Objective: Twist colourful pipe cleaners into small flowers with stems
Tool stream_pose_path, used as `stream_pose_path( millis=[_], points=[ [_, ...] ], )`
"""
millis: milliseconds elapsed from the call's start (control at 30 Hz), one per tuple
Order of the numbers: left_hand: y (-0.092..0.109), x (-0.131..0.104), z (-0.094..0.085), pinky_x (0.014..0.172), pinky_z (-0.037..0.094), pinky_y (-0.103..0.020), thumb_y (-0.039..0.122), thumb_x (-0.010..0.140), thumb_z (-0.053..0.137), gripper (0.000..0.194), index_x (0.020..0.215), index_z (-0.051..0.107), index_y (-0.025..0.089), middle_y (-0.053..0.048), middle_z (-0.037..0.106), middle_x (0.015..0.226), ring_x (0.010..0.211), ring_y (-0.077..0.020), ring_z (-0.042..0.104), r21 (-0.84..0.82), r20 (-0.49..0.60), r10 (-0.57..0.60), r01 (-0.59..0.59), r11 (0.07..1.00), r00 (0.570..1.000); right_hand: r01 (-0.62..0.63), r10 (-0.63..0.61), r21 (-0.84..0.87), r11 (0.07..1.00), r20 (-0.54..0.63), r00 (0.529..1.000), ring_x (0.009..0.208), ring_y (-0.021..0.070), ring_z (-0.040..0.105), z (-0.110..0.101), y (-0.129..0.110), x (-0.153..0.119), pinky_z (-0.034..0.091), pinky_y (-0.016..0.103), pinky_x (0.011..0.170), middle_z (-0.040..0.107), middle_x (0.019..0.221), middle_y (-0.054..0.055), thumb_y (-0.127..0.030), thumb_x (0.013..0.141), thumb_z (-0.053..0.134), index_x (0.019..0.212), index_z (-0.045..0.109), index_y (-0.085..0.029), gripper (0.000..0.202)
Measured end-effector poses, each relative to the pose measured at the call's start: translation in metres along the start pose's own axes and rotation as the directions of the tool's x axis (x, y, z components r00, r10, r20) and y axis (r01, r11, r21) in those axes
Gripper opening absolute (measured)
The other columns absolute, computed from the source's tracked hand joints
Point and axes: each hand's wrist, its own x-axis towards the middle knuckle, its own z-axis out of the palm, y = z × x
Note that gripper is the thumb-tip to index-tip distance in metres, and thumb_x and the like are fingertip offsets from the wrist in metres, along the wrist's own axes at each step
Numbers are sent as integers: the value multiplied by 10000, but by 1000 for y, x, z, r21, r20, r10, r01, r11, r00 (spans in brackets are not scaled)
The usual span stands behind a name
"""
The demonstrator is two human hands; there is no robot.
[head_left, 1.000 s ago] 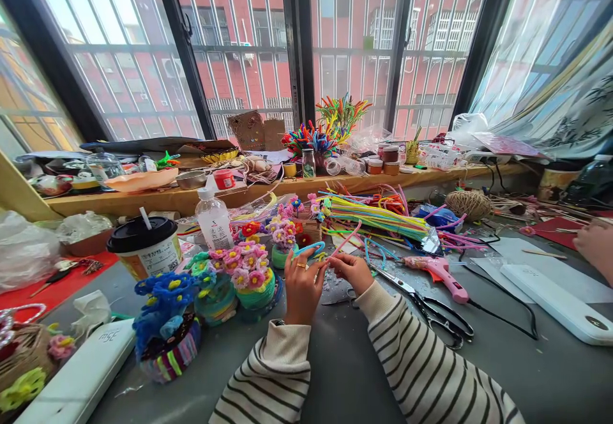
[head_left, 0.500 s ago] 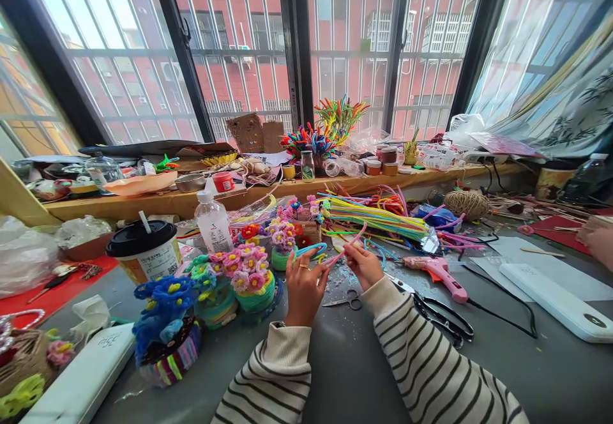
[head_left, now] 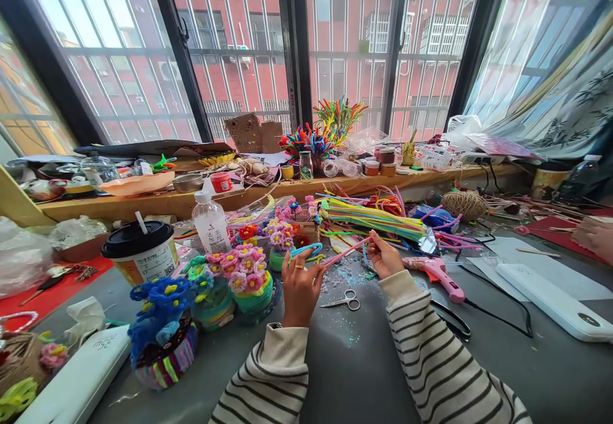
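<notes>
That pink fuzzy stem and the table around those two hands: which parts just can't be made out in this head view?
- Pink fuzzy pipe-cleaner stem: both ends hidden in the grip of the left hand and right hand.
- Large black-handled scissors: blades hidden behind the right striped sleeve.
- Clear plastic bottle: label print too small to read.
- Another person's hand: cut off by the right edge.

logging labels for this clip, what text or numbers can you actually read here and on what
Nothing reads clearly.
White case, front left: a short grey mark, not legible.
Lidded cup: printed label, too small to read.
Clear bottle: label print, too blurred.
White case at right: dark round mark near its end, unreadable.
Jars on the window shelf: no legible print.
</notes>
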Motion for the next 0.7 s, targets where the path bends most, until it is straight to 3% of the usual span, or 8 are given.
stream_pose_path(
  millis=[133,233,300,367,433,500,600,700],
  points=[
    [-3,-1,0,919,246,-428,279,722,465,157,713,613,228,-63,542,1001,927,-182,485,-1,-51,-40,40,999,998,41,-41,-6,999,6,999,400,18,427,-4,-9,2,376,122,345,532,483,-61,-271,408,737,579,581,-166,254],
    [-6,-1,0,912,256,-425,282,718,470,157,727,615,223,-70,539,1005,947,-193,476,10,-109,-70,71,997,992,155,-136,-272,950,87,987,407,29,425,-4,-8,0,359,144,368,546,508,-51,-321,470,695,616,605,-173,226],
    [-7,-2,1,908,262,-421,282,716,473,159,741,615,216,-75,542,997,960,-199,470,23,-137,-79,83,996,987,258,-131,-569,781,255,958,403,47,428,-2,-1,-4,356,172,389,550,505,-32,-330,544,643,609,619,-168,177],
    [-7,-2,1,907,265,-417,282,713,478,160,754,615,210,-80,543,991,969,-202,467,36,-154,-84,90,995,984,423,-60,-777,467,449,891,437,79,462,1,7,-9,380,205,448,557,505,-10,-283,585,611,592,633,-162,123],
    [-8,-2,2,909,264,-413,281,709,485,156,758,615,209,-83,542,992,974,-203,464,47,-162,-89,97,994,983,572,6,-804,161,580,814,531,116,514,5,15,-13,405,235,546,591,577,14,-191,588,596,624,651,-171,68],
    [-8,-2,2,906,266,-413,279,705,490,149,751,615,211,-82,539,996,973,-206,464,51,-163,-92,102,993,982,642,93,-765,-39,637,765,603,137,538,6,20,-16,407,248,607,609,641,30,-128,586,582,688,659,-177,137],
    [-7,-2,2,897,271,-418,278,702,493,141,743,612,214,-81,530,1013,964,-211,468,43,-159,-99,107,993,982,660,119,-735,-156,649,751,594,133,534,6,22,-16,402,238,589,603,649,39,-173,641,549,693,651,-172,114],
    [-7,-2,2,898,270,-419,283,703,491,140,739,608,216,-78,522,1028,966,-209,465,32,-145,-102,108,994,984,607,-1,-781,-145,614,789,513,122,494,6,18,-18,382,231,515,569,566,32,-306,680,516,586,609,-153,202]
  ],
)
